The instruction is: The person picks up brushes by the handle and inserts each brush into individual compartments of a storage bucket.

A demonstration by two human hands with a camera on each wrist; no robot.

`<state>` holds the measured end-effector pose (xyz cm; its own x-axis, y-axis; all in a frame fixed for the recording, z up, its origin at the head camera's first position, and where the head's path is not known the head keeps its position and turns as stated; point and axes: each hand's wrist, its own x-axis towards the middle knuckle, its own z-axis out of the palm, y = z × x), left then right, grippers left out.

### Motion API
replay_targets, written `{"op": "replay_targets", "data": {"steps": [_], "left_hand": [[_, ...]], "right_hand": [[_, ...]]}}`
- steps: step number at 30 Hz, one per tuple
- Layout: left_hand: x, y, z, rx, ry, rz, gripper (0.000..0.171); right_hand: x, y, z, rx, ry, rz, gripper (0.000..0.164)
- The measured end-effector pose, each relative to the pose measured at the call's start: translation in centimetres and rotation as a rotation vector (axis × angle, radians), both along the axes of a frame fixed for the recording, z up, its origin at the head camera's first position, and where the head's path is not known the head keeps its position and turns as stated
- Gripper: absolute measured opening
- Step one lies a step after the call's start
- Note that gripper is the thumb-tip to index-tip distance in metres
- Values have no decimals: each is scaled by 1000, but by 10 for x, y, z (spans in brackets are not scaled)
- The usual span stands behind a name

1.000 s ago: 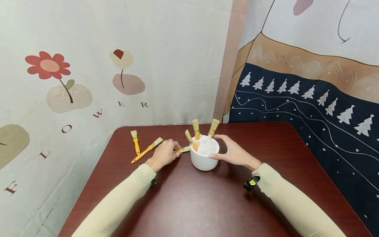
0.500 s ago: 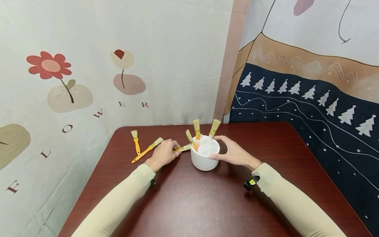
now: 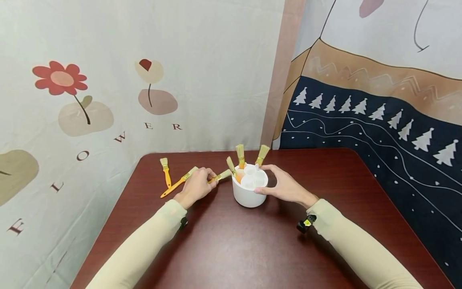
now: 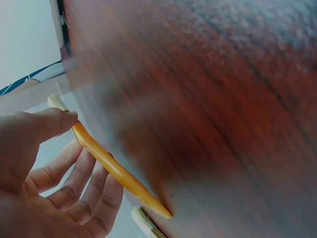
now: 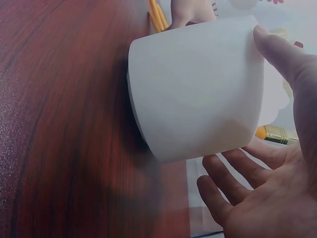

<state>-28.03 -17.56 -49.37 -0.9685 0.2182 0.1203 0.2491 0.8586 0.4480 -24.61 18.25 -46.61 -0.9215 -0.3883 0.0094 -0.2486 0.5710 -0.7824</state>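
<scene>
My left hand (image 3: 196, 185) pinches a paintbrush (image 4: 116, 171) between thumb and fingers, close to its ferrule. Its orange handle slants toward the table in the left wrist view, and in the head view its pale bristles (image 3: 224, 174) point at the pot. The white pot (image 3: 250, 197), divided inside, stands upright on the table. My right hand (image 3: 285, 185) grips it, thumb on the near rim and fingers round the far side. Three brushes lean in the pot, bristles up: one at left (image 3: 230, 163), one behind (image 3: 240, 154), one at right (image 3: 263, 152).
Two more orange-handled brushes lie on the dark red table (image 3: 231, 249) to the left: one short upright-looking brush (image 3: 166, 172) and one slanted brush (image 3: 177, 186), partly behind my left hand. Printed cloths (image 3: 216, 80) hang behind the table's far edge.
My left hand has shifted slightly left and up with the brush, whose bristle end has drawn back a little from the pot and tilted upward. The right hand and the pot stay put.
</scene>
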Motion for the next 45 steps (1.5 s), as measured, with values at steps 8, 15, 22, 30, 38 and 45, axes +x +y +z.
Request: {"op": "replay_targets", "data": {"steps": [8, 15, 22, 30, 38, 45], "left_hand": [[2, -2, 8, 50, 20, 62, 19], [5, -4, 11, 138, 50, 121, 23], [7, -6, 16, 228, 104, 145, 26], [9, -5, 23, 292, 140, 172, 26], [13, 0, 31, 409, 194, 193, 25], [21, 5, 42, 505, 253, 188, 27]], "right_hand": [[2, -3, -1, 7, -5, -37, 100], [5, -6, -3, -19, 22, -60, 95], [10, -10, -3, -11, 63, -93, 91], [17, -16, 0, 16, 90, -152, 95], [20, -18, 0, 27, 76, -174, 97], [21, -19, 1, 11, 71, -165, 96]]}}
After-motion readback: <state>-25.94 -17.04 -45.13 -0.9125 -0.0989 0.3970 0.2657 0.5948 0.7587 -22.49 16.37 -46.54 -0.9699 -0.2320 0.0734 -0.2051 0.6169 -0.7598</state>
